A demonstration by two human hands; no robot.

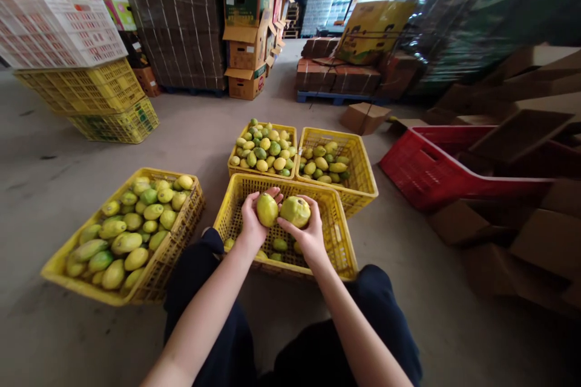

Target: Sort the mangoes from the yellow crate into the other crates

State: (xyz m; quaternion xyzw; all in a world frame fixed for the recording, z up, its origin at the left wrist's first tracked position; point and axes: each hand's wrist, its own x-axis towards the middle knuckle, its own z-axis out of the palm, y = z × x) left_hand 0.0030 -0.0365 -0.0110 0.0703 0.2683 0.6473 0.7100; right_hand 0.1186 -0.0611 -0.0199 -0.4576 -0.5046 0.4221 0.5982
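My left hand cups a smooth, oval yellow-green fruit, its fingers curled behind and under it. Beside it, a rounder, lumpier yellow-green fruit with a dark spot at its top is gripped by my right hand. The two fruits are held close together over a yellow plastic crate between my knees. A few more such fruits, including a greenish one, lie on that crate's floor. My forearms and hands hide part of its inside. The exact kind of fruit is unclear.
A heaped crate of fruit stands at my left. Behind the near crate are a full crate and a partly filled one. A red crate and loose cardboard lie right; stacked crates stand far left.
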